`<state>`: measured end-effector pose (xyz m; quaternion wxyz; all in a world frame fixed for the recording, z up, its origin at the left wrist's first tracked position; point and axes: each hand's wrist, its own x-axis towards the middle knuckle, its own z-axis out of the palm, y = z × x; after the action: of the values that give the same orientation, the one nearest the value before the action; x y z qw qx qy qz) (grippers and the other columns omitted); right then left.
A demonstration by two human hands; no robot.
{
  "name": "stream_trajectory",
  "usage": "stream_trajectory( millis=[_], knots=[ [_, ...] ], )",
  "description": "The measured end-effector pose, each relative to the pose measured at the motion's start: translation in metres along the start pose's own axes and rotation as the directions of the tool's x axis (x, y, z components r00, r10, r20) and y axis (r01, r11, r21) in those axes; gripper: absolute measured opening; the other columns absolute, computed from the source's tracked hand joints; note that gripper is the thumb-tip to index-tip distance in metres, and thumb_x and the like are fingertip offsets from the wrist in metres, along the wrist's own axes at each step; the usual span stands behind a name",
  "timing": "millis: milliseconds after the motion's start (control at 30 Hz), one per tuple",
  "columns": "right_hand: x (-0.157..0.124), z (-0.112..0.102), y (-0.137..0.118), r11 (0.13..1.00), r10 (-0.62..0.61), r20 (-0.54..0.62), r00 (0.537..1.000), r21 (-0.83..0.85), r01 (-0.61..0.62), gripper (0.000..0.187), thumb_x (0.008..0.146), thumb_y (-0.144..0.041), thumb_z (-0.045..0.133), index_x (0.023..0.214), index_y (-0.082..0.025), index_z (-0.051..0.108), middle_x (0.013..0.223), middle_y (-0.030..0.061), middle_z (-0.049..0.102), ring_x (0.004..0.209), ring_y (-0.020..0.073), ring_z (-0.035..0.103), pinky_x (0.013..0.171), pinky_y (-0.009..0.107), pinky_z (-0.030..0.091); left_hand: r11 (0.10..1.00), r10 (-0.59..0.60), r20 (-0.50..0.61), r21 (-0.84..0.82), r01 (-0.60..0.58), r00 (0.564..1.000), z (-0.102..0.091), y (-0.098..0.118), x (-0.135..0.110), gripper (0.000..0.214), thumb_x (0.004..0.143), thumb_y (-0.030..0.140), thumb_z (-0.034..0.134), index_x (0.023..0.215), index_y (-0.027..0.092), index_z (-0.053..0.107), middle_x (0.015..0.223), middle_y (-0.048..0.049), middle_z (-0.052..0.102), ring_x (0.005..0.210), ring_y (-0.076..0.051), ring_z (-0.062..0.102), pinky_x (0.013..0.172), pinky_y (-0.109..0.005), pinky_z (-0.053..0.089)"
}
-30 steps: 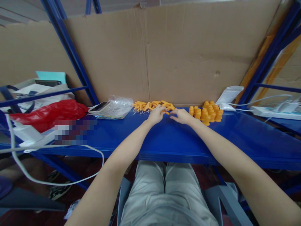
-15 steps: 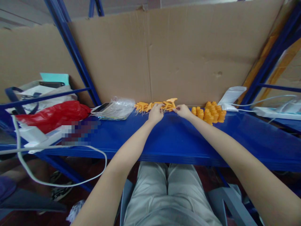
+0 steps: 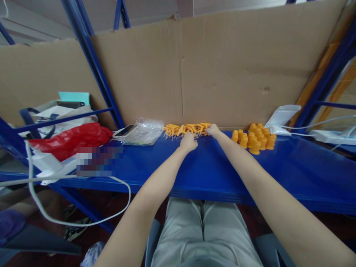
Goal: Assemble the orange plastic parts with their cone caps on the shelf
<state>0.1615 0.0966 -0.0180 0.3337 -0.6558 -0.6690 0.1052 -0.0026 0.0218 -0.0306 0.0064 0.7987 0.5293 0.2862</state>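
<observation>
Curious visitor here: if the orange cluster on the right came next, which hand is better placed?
Likely the right hand, at the right end of the orange pile, nearer the orange cluster; the left hand is farther.

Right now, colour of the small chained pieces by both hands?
Small chained pieces: orange, best in head view.

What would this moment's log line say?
left hand: at front of chained orange pieces | right hand: at their right end | knobbly orange pieces: grouped farther right
</observation>
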Motion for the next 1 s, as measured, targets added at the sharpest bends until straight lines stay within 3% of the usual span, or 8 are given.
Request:
stream_trajectory(
  millis=[200, 433, 600, 767, 1000],
  knots=[
    [-0.003, 0.003, 0.000, 0.994, 0.094, 0.010, 0.996, -0.061, -0.093, 0.023, 0.088, -0.014, 0.057, 0.105, -0.009, 0.073, 0.074, 0.0105, 0.073, 0.070, 0.0207, 0.071, 0.058, 0.026, 0.054, 0.999, 0.036, -0.012, -0.006, -0.037, 0.999, 0.005, -0.004, 0.003, 0.024, 0.079, 0.010, 0.062, 0.096, 0.020, 0.076, 0.107, -0.0114, 0.072, 0.108, -0.027, 0.067, 0.102, -0.040, 0.052],
    [-0.017, -0.011, -0.008, 0.977, 0.050, -0.025, 0.998, -0.207, -0.054, 0.034, 0.092, -0.020, 0.052, 0.121, -0.009, 0.066, 0.116, 0.0212, 0.071, 0.108, 0.0284, 0.069, 0.087, 0.036, 0.053, 1.000, 0.023, 0.015, 0.012, -0.023, 1.000, 0.004, -0.003, 0.003, 0.027, 0.079, 0.010, 0.060, 0.099, 0.018, 0.077, 0.110, -0.0129, 0.072, 0.108, -0.028, 0.067, 0.101, -0.041, 0.053],
    [-0.039, -0.016, -0.014, 0.879, -0.132, -0.045, 0.990, -0.467, 0.096, 0.039, 0.099, -0.027, 0.040, 0.129, -0.008, 0.057, 0.128, 0.0243, 0.062, 0.117, 0.0305, 0.061, 0.091, 0.038, 0.047, 0.999, 0.045, 0.008, 0.019, -0.045, 0.999, 0.005, -0.003, 0.004, 0.025, 0.079, 0.012, 0.060, 0.096, 0.020, 0.077, 0.105, -0.0109, 0.073, 0.106, -0.027, 0.068, 0.101, -0.040, 0.053],
    [-0.064, -0.021, 0.003, 0.697, -0.450, 0.025, 0.893, -0.614, 0.369, 0.041, 0.103, -0.026, 0.027, 0.122, -0.011, 0.060, 0.120, 0.0213, 0.065, 0.115, 0.0306, 0.055, 0.093, 0.039, 0.038, 0.999, 0.036, 0.006, 0.002, -0.036, 0.999, 0.003, 0.000, 0.003, 0.023, 0.079, 0.013, 0.062, 0.095, 0.019, 0.077, 0.106, -0.0110, 0.073, 0.106, -0.027, 0.068, 0.102, -0.040, 0.053],
    [-0.081, -0.027, 0.014, 0.643, -0.485, 0.120, 0.866, -0.622, 0.446, 0.042, 0.102, -0.022, 0.026, 0.122, -0.009, 0.061, 0.122, 0.0216, 0.065, 0.113, 0.0312, 0.054, 0.090, 0.039, 0.035, 1.000, 0.015, 0.033, -0.010, -0.015, 0.999, -0.003, 0.009, -0.003, 0.022, 0.081, 0.012, 0.061, 0.096, 0.016, 0.076, 0.111, -0.0140, 0.071, 0.109, -0.029, 0.067, 0.102, -0.040, 0.052]
  ],
)
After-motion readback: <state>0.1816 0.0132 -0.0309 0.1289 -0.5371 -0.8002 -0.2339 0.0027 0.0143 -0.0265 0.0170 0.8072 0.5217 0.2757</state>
